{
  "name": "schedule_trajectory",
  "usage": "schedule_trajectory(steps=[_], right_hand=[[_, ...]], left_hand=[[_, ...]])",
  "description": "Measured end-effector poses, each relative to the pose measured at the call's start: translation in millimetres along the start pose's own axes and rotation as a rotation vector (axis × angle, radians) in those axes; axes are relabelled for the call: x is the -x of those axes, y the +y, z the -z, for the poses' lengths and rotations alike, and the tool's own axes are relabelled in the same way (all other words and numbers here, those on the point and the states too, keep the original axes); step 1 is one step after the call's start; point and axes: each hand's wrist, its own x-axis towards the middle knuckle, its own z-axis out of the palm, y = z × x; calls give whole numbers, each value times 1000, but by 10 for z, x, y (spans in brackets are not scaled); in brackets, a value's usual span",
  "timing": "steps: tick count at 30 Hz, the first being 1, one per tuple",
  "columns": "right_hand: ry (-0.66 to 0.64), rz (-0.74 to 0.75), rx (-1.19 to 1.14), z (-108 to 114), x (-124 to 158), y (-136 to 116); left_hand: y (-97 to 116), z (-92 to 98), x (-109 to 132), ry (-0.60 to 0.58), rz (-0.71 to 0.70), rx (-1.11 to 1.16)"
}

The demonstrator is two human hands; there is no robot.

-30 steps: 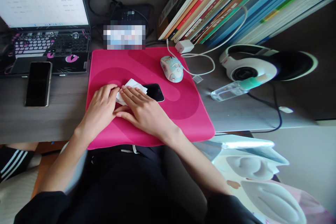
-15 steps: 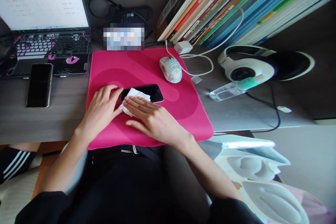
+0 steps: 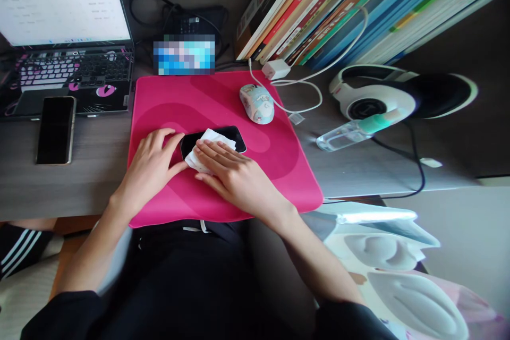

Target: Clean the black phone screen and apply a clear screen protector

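Note:
A black phone (image 3: 235, 138) lies flat on a pink desk mat (image 3: 167, 101). My right hand (image 3: 235, 175) presses a white tissue (image 3: 211, 141) onto the phone's screen, fingers flat and together on the tissue. My left hand (image 3: 149, 167) rests on the mat at the phone's left end, thumb and fingers against its edge, steadying it.
A second dark phone (image 3: 56, 128) lies left beside an open laptop (image 3: 71, 69). A patterned mouse (image 3: 257, 103) sits on the mat's far side. A white charger with cable (image 3: 275, 69), headphones (image 3: 382, 96), a small spray bottle (image 3: 350, 135) and a row of books (image 3: 358, 5) are on the right.
My right hand has slid the tissue rightward along the phone, uncovering the phone's left part. My left hand has stayed at the phone's left end.

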Motion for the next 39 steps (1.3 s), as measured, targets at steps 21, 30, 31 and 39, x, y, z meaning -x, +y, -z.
schedule_trajectory(steps=[21,30,31,39], right_hand=[[2,-40,0,72,203,-43],[49,-160,14,-7,6,220],[54,-175,21,-13,-2,234],[62,-181,125,91,168,153]], left_hand=[[9,-15,14,-4,17,-21],[-9,-26,5,25,10,5],[-7,-24,5,23,9,0],[9,-8,17,20,16,-32]])
